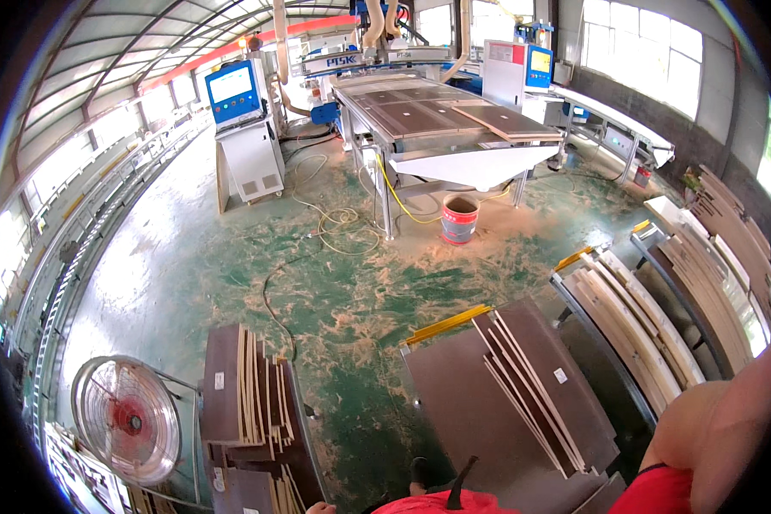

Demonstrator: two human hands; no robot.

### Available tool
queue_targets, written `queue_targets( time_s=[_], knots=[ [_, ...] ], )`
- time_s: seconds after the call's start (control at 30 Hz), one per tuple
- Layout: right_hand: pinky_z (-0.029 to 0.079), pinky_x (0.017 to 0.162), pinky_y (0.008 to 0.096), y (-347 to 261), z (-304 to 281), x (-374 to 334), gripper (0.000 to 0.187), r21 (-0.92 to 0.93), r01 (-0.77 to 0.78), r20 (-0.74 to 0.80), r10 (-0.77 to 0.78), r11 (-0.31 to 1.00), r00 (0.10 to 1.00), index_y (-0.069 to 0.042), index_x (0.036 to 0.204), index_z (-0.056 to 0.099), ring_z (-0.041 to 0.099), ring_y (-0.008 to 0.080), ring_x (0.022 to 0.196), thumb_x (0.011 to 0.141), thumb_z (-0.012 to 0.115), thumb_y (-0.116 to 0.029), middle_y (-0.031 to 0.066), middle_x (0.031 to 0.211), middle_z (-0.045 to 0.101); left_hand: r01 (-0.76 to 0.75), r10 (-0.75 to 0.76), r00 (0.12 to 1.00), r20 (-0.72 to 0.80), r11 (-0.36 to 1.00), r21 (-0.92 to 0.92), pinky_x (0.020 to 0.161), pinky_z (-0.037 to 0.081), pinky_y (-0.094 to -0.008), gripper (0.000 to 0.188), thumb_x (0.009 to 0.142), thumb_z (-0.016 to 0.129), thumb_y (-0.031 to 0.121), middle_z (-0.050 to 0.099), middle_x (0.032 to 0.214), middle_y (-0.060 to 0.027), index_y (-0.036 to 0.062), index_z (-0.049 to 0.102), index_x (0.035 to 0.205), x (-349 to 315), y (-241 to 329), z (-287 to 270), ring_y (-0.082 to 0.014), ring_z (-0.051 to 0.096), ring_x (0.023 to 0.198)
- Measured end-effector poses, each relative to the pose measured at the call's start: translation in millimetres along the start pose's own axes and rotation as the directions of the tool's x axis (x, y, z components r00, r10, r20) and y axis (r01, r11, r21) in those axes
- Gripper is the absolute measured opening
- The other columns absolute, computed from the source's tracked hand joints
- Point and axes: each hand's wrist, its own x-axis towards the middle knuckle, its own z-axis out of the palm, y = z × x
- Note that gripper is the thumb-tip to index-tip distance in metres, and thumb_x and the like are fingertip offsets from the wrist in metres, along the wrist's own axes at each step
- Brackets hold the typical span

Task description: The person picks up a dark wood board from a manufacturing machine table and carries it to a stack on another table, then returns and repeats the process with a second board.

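Observation:
Only a small bit of my left hand (321,508) shows at the bottom edge, beside a stack of brown boards (247,493); its fingers are cut off. My bare right arm (720,420) rises at the lower right and runs out of the picture, so the right hand is hidden. Directly before me is a cart with large dark brown panels (454,390), a yellow bar (447,325) along its far end. Several narrow pale-edged panels (531,394) stand on edge there. More brown boards (221,385) lie to the left, with thin ones on edge beside them.
A caged floor fan (127,420) stands lower left. Carts of pale boards (630,321) line the right. Farther off are a red bucket (460,220), a cutting-machine table (428,120) bearing brown panels, and a control console (247,150). A hose (270,295) crosses the dusty green floor.

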Motion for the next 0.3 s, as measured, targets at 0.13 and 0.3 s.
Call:
queue_targets(
  time_s=[0.13, 0.3],
  knots=[
    [0.039, 0.084, 0.0394, 17, 94, 50, 0.031, 0.113, 0.058, -0.015, -0.056, 0.992, 0.998, 0.001, 0.100, 0.051, 0.050, 0.0288, 0.092, 0.080, 0.051, -0.022, 0.0196, 0.105, 0.051, -0.083, 0.083, 0.997, -0.001, 0.992, -0.097, 0.086, 0.040, -0.0348, 0.025, 0.090, 0.037, 0.013, 0.058, 0.098, -0.0033, 0.0170, 0.057, 0.103, 14, 23, -13, -0.0177, 0.053, 0.091],
    [0.038, 0.084, 0.0397, 15, 231, 125, 0.030, 0.289, 0.069, -0.153, -0.025, 0.955, 0.988, 0.001, 0.100, 0.051, 0.050, 0.0293, 0.092, 0.079, 0.051, -0.022, 0.0199, 0.105, 0.051, 0.251, -0.190, 0.951, -0.244, 0.935, 0.249, 0.068, 0.048, -0.0437, 0.025, 0.079, 0.059, 0.032, 0.063, 0.081, -0.0190, 0.0112, 0.067, 0.090, 81, 82, -7, -0.0295, 0.063, 0.079]
  ],
)
